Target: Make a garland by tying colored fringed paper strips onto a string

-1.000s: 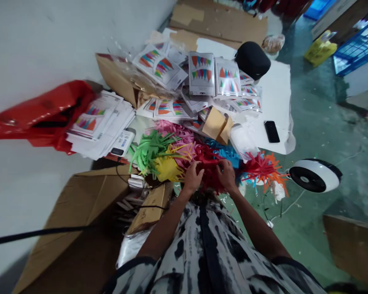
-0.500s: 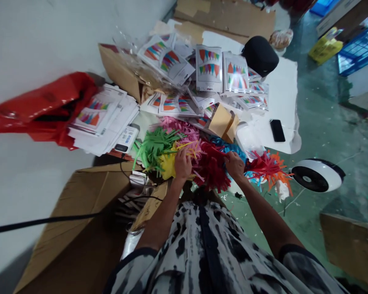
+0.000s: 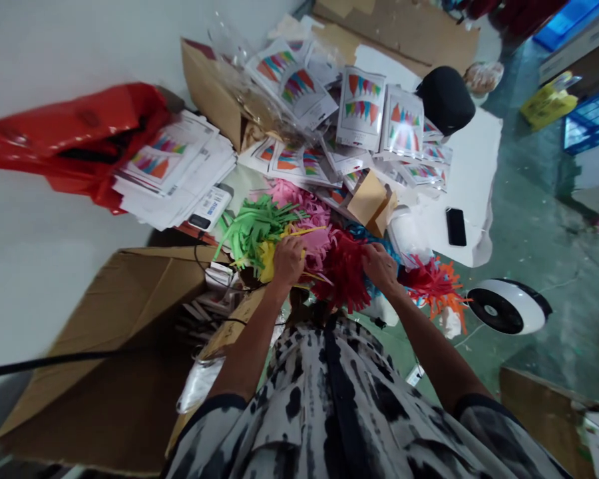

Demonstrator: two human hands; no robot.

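A heap of fringed paper tassels lies before me: green [image 3: 252, 229], yellow [image 3: 268, 259], pink [image 3: 307, 219], red [image 3: 342, 276], blue and orange [image 3: 442, 283]. My left hand [image 3: 288, 259] is closed on the yellow and pink fringe. My right hand [image 3: 379, 266] is closed on the red tassel, beside the blue one. Printed packets with coloured bunting pictures [image 3: 362, 110] are piled beyond the tassels.
A red plastic bag [image 3: 74, 140] and a stack of white cards [image 3: 174, 169] lie at the left. An open cardboard box [image 3: 110, 346] stands below them. A black phone [image 3: 456, 226], a black round object [image 3: 444, 100] and a white fan [image 3: 506, 306] are at the right.
Both hands have moved apart: the left went from the red tassel to the yellow and pink fringe, the right stayed at the red tassel's right side. The view has tilted slightly.
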